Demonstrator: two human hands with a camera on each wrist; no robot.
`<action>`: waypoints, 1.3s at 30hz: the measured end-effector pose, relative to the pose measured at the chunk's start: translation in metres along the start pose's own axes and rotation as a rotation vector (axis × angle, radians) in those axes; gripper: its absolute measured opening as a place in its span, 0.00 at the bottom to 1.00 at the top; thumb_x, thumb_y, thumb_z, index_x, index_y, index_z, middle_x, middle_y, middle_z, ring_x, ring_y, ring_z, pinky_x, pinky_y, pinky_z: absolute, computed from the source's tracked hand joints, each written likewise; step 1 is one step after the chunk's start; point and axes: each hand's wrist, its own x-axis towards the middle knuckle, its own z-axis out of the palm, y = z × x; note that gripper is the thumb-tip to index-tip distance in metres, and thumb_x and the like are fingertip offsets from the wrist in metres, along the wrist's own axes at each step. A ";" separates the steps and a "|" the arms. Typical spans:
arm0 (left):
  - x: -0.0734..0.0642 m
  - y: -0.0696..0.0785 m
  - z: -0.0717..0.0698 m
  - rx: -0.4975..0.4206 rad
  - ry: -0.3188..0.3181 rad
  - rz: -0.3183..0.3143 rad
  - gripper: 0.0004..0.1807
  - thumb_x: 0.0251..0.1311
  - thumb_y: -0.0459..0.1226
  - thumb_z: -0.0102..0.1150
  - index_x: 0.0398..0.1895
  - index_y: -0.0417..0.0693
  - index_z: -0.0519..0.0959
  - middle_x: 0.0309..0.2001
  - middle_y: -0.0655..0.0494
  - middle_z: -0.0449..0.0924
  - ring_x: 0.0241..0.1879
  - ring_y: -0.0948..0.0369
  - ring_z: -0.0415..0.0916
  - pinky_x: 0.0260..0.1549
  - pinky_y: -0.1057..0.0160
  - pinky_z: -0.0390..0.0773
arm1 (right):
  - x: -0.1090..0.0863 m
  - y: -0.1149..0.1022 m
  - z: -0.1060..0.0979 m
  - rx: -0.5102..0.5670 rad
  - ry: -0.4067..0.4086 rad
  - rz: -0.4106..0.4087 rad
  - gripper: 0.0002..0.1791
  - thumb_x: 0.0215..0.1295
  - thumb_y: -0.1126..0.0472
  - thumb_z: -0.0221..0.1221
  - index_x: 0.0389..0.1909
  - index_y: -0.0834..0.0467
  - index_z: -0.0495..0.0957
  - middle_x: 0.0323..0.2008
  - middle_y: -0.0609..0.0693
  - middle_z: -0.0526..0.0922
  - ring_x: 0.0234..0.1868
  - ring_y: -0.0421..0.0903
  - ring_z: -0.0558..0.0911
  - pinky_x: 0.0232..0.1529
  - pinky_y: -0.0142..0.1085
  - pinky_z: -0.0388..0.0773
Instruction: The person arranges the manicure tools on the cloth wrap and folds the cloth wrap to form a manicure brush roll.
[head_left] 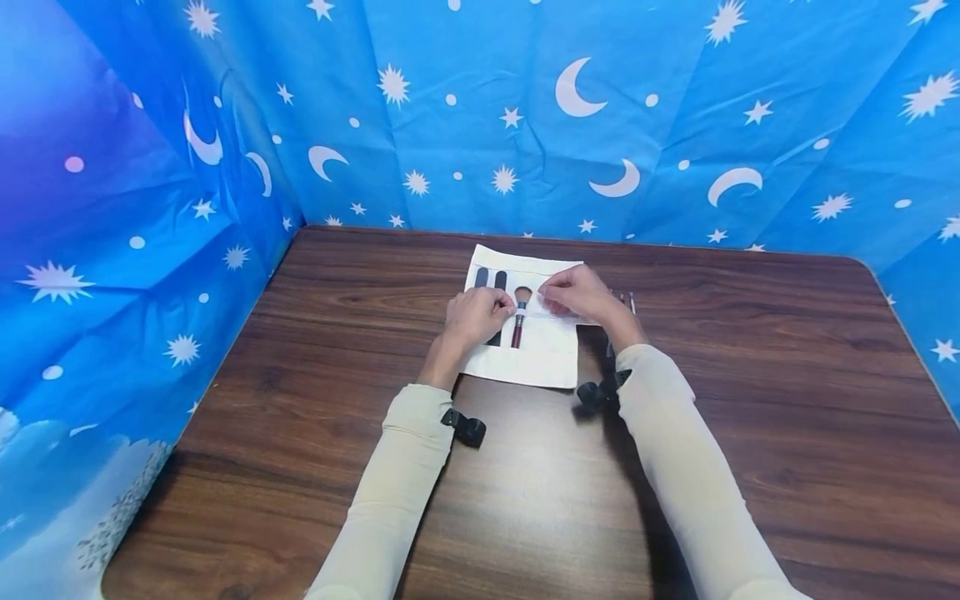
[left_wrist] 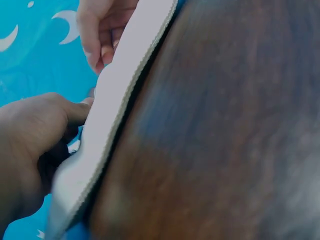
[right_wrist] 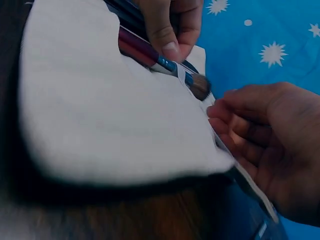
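A white cloth roll-up pouch (head_left: 525,367) lies spread near the back of the table. A makeup brush (head_left: 517,333) with a dark red handle, metal ferrule and brown bristles sits in it under a white elastic band (right_wrist: 181,77). My left hand (head_left: 474,317) pinches the brush near its ferrule, thumb against it in the right wrist view. To the right of the bristles, my right hand (head_left: 577,293) has its fingers curled, thumb and forefinger pinching the white band at the pouch's edge. Two dark flat tools with rounded ends (head_left: 500,282) stand left of the brush, partly hidden by my left hand.
Small thin shiny pieces (head_left: 632,302) show just past my right wrist. The dark wood-grain table (head_left: 300,433) reaches back to a blue curtain (head_left: 480,125) with white stars and moons. Black wrist cameras (head_left: 469,431) are strapped over both sleeves.
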 end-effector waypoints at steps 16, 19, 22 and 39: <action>0.007 0.014 0.010 0.005 -0.057 0.145 0.11 0.70 0.46 0.58 0.46 0.58 0.88 0.29 0.61 0.85 0.29 0.62 0.75 0.36 0.60 0.75 | -0.027 0.022 -0.007 0.003 0.200 -0.121 0.15 0.71 0.65 0.56 0.53 0.65 0.83 0.44 0.65 0.87 0.36 0.35 0.80 0.40 0.27 0.72; 0.008 0.012 0.013 -0.018 -0.054 0.147 0.12 0.71 0.47 0.57 0.47 0.58 0.87 0.30 0.59 0.85 0.30 0.60 0.76 0.36 0.58 0.75 | -0.034 0.027 -0.017 0.061 0.225 -0.122 0.15 0.72 0.64 0.56 0.54 0.67 0.82 0.45 0.65 0.87 0.36 0.32 0.81 0.42 0.27 0.75; 0.008 0.013 0.014 -0.039 -0.053 0.154 0.12 0.71 0.48 0.56 0.47 0.59 0.87 0.31 0.59 0.86 0.30 0.60 0.76 0.36 0.58 0.74 | -0.043 0.031 -0.031 0.125 0.266 -0.123 0.16 0.74 0.64 0.55 0.55 0.69 0.80 0.41 0.59 0.89 0.35 0.30 0.83 0.44 0.26 0.78; 0.006 0.014 0.016 -0.062 -0.034 0.126 0.10 0.69 0.48 0.58 0.43 0.60 0.87 0.27 0.61 0.83 0.27 0.62 0.74 0.30 0.64 0.68 | -0.077 0.053 -0.076 0.007 0.258 0.187 0.17 0.71 0.64 0.58 0.53 0.74 0.78 0.27 0.42 0.86 0.25 0.28 0.81 0.31 0.23 0.80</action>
